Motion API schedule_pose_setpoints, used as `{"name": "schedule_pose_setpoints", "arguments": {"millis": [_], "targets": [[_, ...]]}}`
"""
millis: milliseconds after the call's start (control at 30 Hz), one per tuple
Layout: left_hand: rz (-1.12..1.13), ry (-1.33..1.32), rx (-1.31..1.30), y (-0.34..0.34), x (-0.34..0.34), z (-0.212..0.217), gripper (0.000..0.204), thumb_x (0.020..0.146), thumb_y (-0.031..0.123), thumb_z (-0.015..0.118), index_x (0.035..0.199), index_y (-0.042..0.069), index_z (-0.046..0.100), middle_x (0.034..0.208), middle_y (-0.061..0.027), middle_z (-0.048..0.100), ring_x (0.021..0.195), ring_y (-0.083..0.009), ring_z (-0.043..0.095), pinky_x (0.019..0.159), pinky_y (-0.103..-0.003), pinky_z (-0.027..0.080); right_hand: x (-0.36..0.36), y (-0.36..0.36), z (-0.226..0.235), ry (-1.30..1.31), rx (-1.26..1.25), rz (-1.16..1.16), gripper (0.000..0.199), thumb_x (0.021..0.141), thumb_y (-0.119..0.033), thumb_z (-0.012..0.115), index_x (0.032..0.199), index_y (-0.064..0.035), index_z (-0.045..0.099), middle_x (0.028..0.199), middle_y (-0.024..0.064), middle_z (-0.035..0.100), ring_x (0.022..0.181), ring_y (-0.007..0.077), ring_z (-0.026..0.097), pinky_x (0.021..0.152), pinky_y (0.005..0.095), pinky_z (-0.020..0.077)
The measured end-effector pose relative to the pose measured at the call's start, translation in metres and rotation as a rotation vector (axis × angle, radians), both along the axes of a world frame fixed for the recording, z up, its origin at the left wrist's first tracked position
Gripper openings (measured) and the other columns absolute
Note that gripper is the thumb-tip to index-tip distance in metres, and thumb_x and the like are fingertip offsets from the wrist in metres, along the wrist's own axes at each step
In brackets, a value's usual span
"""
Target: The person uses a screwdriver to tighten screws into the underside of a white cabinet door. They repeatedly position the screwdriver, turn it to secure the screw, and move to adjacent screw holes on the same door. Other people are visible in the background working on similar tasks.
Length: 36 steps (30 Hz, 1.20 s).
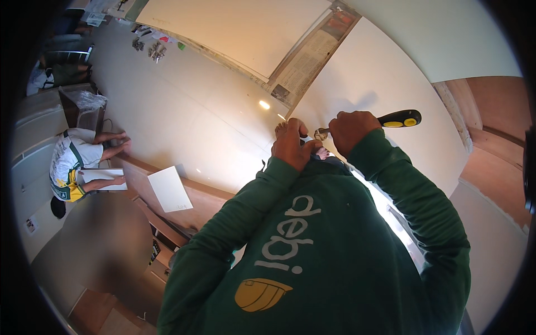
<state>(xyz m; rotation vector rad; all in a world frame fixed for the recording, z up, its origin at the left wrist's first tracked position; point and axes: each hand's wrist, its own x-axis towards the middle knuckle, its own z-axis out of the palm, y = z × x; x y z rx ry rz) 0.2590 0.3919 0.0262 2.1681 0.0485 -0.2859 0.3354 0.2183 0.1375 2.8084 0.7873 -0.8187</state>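
My right hand (354,133) is wrapped round a hammer with a black and yellow handle (401,119). The handle's end sticks out to the right, and a short metal part (321,134) shows on the left, close to my left hand. My left hand (291,144) has its fingers curled and pressed together at the near corner of a large white board (385,84). Whatever is between those fingers is too small or hidden to make out. Below the hands, part of a bare foot (322,152) shows.
Newspaper (304,70) lies between the white board and another pale panel (234,30). Brown wooden boxwork (497,106) stands at the right. On the left, a person (72,162) sits on the floor holding a white panel. A small white board (170,190) leans on a long wooden piece.
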Motion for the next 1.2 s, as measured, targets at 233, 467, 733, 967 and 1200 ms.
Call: {"name": "schedule_pose_setpoints", "arguments": {"millis": [233,467,733,967,1200], "targets": [[-0.01,0.014,0.006,0.002,0.009,-0.006,0.05,0.079,0.029,0.09,0.101,0.006,0.051,0.084,-0.0121,0.065,0.076,-0.0322,0.069,0.072,-0.042,0.055,0.033,0.003,0.003,0.148,-0.117,0.122,0.014,0.086,-0.018,0.069,0.093,-0.0147,0.081,0.087,0.0077,0.077,0.086,0.0294,0.077,0.072,0.0409,0.0613],[-0.036,0.031,-0.024,0.007,0.012,-0.01,0.051,0.077,0.031,0.091,0.098,0.007,0.051,0.082,-0.0107,0.065,0.073,-0.0289,0.068,0.07,-0.042,0.054,0.049,0.0,-0.005,0.205,-0.145,0.12,0.017,0.073,-0.015,0.077,0.09,-0.0133,0.081,0.08,0.0087,0.075,0.08,0.03,0.076,0.069,0.0405,0.0601],[-0.191,-0.018,0.039,0.015,0.021,0.013,0.029,0.085,0.026,0.083,0.101,0.009,0.066,0.092,-0.0094,0.072,0.072,-0.0263,0.07,0.071,-0.039,0.056,0.053,-0.008,-0.007,0.181,-0.077,0.198,0.01,0.078,-0.018,0.07,0.077,-0.0114,0.077,0.073,0.0104,0.073,0.071,0.031,0.074,0.063,0.0423,0.0591],[-0.392,-0.24,0.089,0.011,0.038,0.022,0.014,0.088,0.017,0.076,0.099,0.01,0.073,0.098,-0.0069,0.069,0.089,-0.0275,0.071,0.075,-0.04,0.059,0.055,-0.004,0.001,0.243,-0.112,0.153,0.018,0.069,-0.015,0.08,0.087,-0.0115,0.081,0.079,0.011,0.075,0.077,0.0321,0.075,0.067,0.0417,0.0593],[-0.57,-0.058,0.436,-0.011,0.054,0.025,0.019,0.091,0.029,0.073,0.092,0.011,0.078,0.1,-0.0087,0.067,0.09,-0.0312,0.068,0.076,-0.046,0.057,0.049,-0.007,0.005,0.271,-0.149,0.094,0.017,0.072,-0.016,0.08,0.089,-0.0118,0.082,0.08,0.0116,0.076,0.078,0.0329,0.075,0.069,0.0424,0.0596]]}}
